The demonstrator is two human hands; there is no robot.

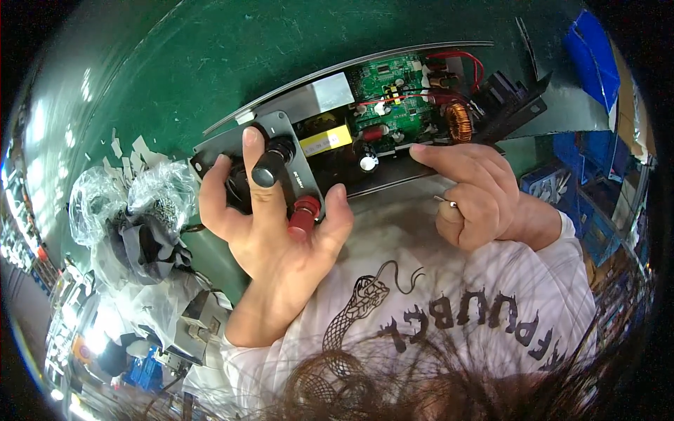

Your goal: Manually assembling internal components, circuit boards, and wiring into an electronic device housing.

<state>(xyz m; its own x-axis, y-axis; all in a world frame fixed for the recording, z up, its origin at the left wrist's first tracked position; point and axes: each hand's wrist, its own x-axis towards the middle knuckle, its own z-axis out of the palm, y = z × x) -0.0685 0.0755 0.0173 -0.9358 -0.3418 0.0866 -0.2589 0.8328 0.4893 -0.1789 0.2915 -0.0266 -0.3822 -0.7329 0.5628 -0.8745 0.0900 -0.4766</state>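
Observation:
An open power inverter (414,163) lies tilted on the table, its green circuit board (407,77) showing a yellow-wrapped transformer (326,139) and a copper coil (459,123). At its left end is a dark end plate (284,126) with a black terminal post (270,168) and a red terminal post (303,216). My left hand (277,231) grips this plate, fingers spread around the posts and thumb by its right edge. My right hand (481,189) stretches its index finger to the near housing edge. Its other fingers are curled round a small metal piece (448,201), mostly hidden.
Clear plastic bags (161,189) and scraps of white paper (140,153) lie on the green table (210,63) at the left. A dark finned part (509,98) adjoins the inverter's right end. Blue bins (593,59) stand at the far right.

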